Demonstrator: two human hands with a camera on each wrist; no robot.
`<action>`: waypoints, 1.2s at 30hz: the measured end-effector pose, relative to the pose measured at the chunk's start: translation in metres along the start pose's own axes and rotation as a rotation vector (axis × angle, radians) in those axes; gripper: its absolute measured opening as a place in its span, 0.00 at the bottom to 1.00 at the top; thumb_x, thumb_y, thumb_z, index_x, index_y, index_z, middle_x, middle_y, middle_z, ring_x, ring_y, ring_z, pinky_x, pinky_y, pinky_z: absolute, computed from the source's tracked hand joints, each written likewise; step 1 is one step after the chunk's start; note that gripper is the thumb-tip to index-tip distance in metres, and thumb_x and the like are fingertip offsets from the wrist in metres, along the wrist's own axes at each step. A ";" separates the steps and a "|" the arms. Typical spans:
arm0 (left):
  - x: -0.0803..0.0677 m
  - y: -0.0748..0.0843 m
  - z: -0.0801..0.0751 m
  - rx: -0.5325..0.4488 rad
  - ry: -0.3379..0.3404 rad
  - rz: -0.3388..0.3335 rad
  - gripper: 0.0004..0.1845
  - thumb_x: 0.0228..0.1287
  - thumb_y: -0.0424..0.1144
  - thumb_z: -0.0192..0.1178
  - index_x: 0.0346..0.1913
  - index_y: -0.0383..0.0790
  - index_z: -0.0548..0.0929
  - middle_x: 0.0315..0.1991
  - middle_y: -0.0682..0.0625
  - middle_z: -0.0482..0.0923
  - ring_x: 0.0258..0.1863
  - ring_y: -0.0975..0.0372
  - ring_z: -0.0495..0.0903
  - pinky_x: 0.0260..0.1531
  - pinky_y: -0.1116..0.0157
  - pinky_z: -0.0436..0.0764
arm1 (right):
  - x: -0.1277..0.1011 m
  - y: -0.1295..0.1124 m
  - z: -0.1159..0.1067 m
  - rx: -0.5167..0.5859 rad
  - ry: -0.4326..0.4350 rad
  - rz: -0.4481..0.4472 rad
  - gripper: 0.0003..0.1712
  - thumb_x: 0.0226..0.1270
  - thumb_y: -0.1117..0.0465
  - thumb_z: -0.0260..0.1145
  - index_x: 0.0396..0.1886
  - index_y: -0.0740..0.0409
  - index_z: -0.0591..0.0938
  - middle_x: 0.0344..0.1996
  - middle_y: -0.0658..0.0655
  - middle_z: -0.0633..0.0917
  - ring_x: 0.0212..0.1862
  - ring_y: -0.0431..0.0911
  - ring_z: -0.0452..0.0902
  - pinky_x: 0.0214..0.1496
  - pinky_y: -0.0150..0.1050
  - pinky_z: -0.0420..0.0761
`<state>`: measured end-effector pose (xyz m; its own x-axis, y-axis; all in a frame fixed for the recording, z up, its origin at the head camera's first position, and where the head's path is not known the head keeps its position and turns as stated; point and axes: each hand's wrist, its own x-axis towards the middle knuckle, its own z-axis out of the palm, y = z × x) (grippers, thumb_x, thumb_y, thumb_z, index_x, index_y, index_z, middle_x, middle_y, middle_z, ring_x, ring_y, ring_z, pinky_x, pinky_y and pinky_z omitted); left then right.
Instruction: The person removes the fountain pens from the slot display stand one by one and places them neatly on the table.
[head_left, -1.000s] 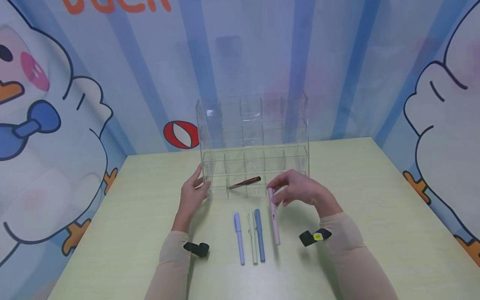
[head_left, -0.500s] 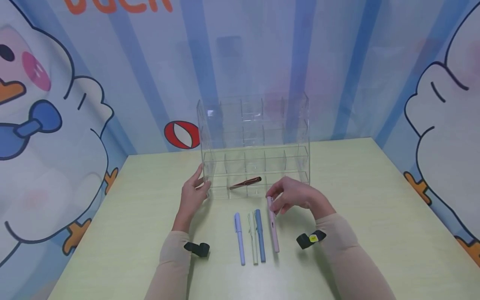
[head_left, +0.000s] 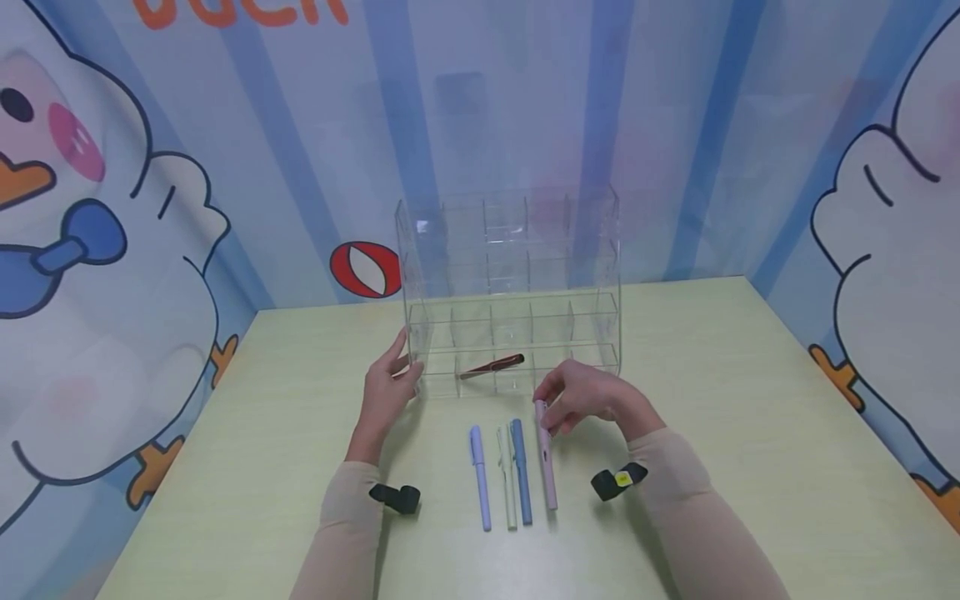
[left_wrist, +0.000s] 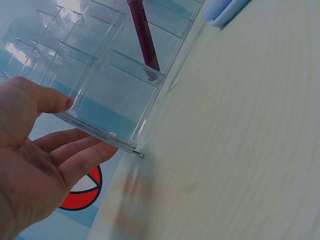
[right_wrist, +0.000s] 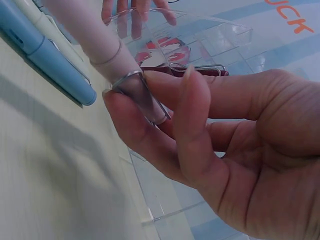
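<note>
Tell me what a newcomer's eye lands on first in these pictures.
First comes the clear acrylic organiser, tiered with many compartments, at the middle of the pale green table, a dark red pen lying in its lowest row. The left hand touches its front left corner, while the right hand pinches the top of a pink pen. Beside it lie blue, pale green and lilac pens.
</note>
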<state>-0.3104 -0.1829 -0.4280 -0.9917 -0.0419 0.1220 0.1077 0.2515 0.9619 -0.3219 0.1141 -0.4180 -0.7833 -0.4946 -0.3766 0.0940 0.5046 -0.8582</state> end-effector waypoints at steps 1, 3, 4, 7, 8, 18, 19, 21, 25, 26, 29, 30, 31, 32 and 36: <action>-0.001 0.002 0.000 0.005 0.001 0.000 0.32 0.63 0.35 0.55 0.68 0.56 0.57 0.61 0.37 0.64 0.52 0.47 0.72 0.40 0.48 0.76 | 0.000 0.000 0.000 -0.003 0.003 0.002 0.21 0.45 0.73 0.71 0.43 0.68 0.79 0.32 0.61 0.80 0.26 0.50 0.80 0.27 0.41 0.80; -0.002 0.003 0.000 0.015 0.001 0.002 0.32 0.64 0.35 0.54 0.68 0.56 0.57 0.61 0.37 0.64 0.52 0.47 0.72 0.40 0.49 0.76 | 0.001 0.001 0.001 -0.008 0.008 0.001 0.21 0.44 0.73 0.71 0.43 0.68 0.79 0.32 0.61 0.80 0.26 0.50 0.80 0.27 0.41 0.80; -0.001 0.002 0.000 0.016 0.003 0.003 0.32 0.63 0.35 0.54 0.68 0.56 0.57 0.61 0.37 0.63 0.52 0.47 0.72 0.40 0.49 0.76 | 0.002 0.001 0.002 -0.009 0.008 0.002 0.21 0.44 0.73 0.71 0.43 0.68 0.79 0.32 0.61 0.80 0.26 0.50 0.80 0.27 0.41 0.80; 0.002 -0.002 0.000 0.004 0.005 0.001 0.32 0.63 0.34 0.54 0.68 0.57 0.58 0.62 0.38 0.63 0.52 0.47 0.72 0.39 0.49 0.76 | 0.003 0.002 0.003 -0.019 0.015 0.001 0.21 0.44 0.74 0.71 0.42 0.68 0.80 0.32 0.61 0.80 0.26 0.50 0.79 0.27 0.41 0.80; 0.004 -0.006 0.000 0.002 0.005 -0.004 0.32 0.63 0.34 0.55 0.68 0.59 0.58 0.62 0.39 0.63 0.52 0.47 0.72 0.39 0.50 0.76 | 0.003 0.003 0.004 -0.023 0.018 -0.001 0.21 0.44 0.74 0.70 0.42 0.67 0.80 0.31 0.61 0.80 0.26 0.50 0.79 0.27 0.41 0.80; 0.017 -0.033 0.001 0.037 0.049 0.025 0.33 0.62 0.36 0.56 0.63 0.73 0.59 0.59 0.44 0.68 0.51 0.54 0.74 0.34 0.57 0.80 | 0.006 0.003 0.008 -0.004 0.031 0.004 0.21 0.43 0.76 0.70 0.41 0.70 0.79 0.30 0.62 0.79 0.26 0.50 0.80 0.26 0.41 0.80; 0.016 -0.033 0.001 0.035 0.054 0.030 0.33 0.62 0.36 0.56 0.63 0.74 0.60 0.58 0.44 0.69 0.50 0.55 0.74 0.34 0.56 0.80 | 0.006 0.004 0.009 -0.001 0.031 0.002 0.21 0.43 0.76 0.70 0.41 0.71 0.78 0.30 0.63 0.79 0.26 0.50 0.80 0.26 0.41 0.80; 0.016 -0.033 0.001 0.030 0.055 0.039 0.33 0.62 0.36 0.56 0.63 0.73 0.60 0.57 0.43 0.69 0.50 0.54 0.75 0.34 0.55 0.80 | 0.007 0.005 0.011 0.003 0.036 0.000 0.21 0.43 0.77 0.69 0.41 0.71 0.78 0.30 0.63 0.79 0.25 0.51 0.80 0.26 0.40 0.80; 0.016 -0.032 0.000 0.016 0.041 0.037 0.33 0.62 0.36 0.56 0.64 0.72 0.59 0.58 0.41 0.68 0.50 0.54 0.74 0.35 0.53 0.79 | 0.009 0.006 0.016 -0.010 0.033 -0.010 0.20 0.42 0.78 0.69 0.41 0.72 0.78 0.30 0.63 0.78 0.24 0.50 0.80 0.25 0.40 0.80; 0.015 -0.031 0.000 0.009 0.036 0.034 0.33 0.62 0.36 0.56 0.64 0.71 0.59 0.59 0.41 0.68 0.50 0.54 0.74 0.35 0.52 0.79 | 0.009 0.006 0.017 -0.014 0.031 -0.011 0.20 0.42 0.78 0.69 0.40 0.72 0.78 0.29 0.63 0.78 0.24 0.50 0.80 0.25 0.40 0.80; 0.012 -0.025 -0.001 -0.012 0.022 0.032 0.33 0.62 0.36 0.56 0.66 0.67 0.59 0.59 0.38 0.67 0.51 0.52 0.74 0.36 0.49 0.78 | 0.010 0.006 0.020 -0.021 0.024 0.001 0.19 0.43 0.78 0.69 0.39 0.71 0.78 0.28 0.63 0.79 0.24 0.50 0.80 0.25 0.40 0.80; 0.010 -0.021 -0.001 -0.015 0.017 0.033 0.33 0.62 0.35 0.56 0.66 0.65 0.59 0.59 0.37 0.67 0.51 0.52 0.73 0.36 0.49 0.77 | 0.010 0.006 0.020 -0.029 0.024 0.004 0.18 0.43 0.77 0.69 0.39 0.71 0.78 0.28 0.63 0.79 0.23 0.50 0.80 0.25 0.40 0.80; 0.009 -0.018 -0.001 -0.020 0.011 0.032 0.33 0.62 0.35 0.56 0.67 0.63 0.58 0.59 0.36 0.66 0.51 0.51 0.73 0.37 0.48 0.77 | 0.010 0.005 0.021 -0.036 0.023 0.008 0.18 0.43 0.77 0.69 0.38 0.71 0.78 0.28 0.63 0.79 0.23 0.50 0.80 0.25 0.40 0.80; 0.007 -0.014 -0.001 -0.024 0.008 0.033 0.33 0.62 0.35 0.56 0.67 0.61 0.58 0.58 0.35 0.66 0.51 0.50 0.73 0.37 0.47 0.77 | 0.010 0.005 0.021 -0.040 0.022 0.010 0.18 0.44 0.77 0.69 0.38 0.70 0.78 0.28 0.63 0.79 0.24 0.50 0.80 0.25 0.40 0.80; 0.002 -0.004 -0.001 -0.009 0.011 0.024 0.33 0.63 0.35 0.55 0.68 0.57 0.58 0.58 0.34 0.67 0.51 0.50 0.73 0.38 0.46 0.76 | 0.010 0.004 0.022 -0.042 0.023 0.013 0.18 0.44 0.78 0.68 0.39 0.71 0.78 0.28 0.63 0.79 0.24 0.50 0.80 0.26 0.40 0.81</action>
<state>-0.3130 -0.1846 -0.4316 -0.9880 -0.0465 0.1474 0.1319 0.2434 0.9609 -0.3154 0.0954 -0.4329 -0.7963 -0.4716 -0.3789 0.0785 0.5405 -0.8377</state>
